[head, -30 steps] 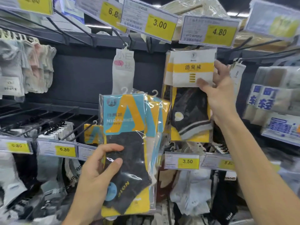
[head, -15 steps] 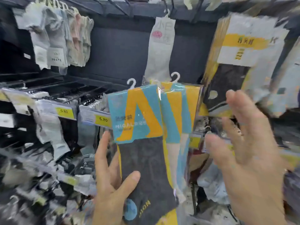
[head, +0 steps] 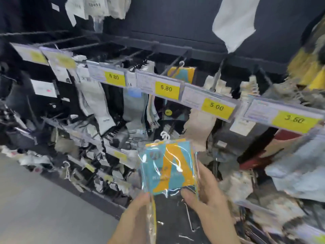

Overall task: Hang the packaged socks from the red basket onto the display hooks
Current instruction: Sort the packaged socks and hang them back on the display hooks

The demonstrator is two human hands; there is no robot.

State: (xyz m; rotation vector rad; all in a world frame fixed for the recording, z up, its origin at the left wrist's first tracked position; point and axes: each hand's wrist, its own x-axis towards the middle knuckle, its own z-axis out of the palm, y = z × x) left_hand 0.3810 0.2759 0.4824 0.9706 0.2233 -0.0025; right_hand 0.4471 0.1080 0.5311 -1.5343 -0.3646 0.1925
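Sock packs (head: 168, 170) sit between left hand (head: 137, 219) and right hand (head: 209, 199), seemingly gripped by both.

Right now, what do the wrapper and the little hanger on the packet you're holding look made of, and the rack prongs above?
Sock packet wrapper: clear glossy plastic film, judging by its white glare streaks and creases. Hanger: white, probably moulded plastic, though it is blurred. Rack prongs: thin dark rods, likely coated metal wire.

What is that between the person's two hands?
A teal-and-orange sock pack, seen in the head view. The right hand pinches its lower edge; the left hand grips plastic wrapping at its lower left.
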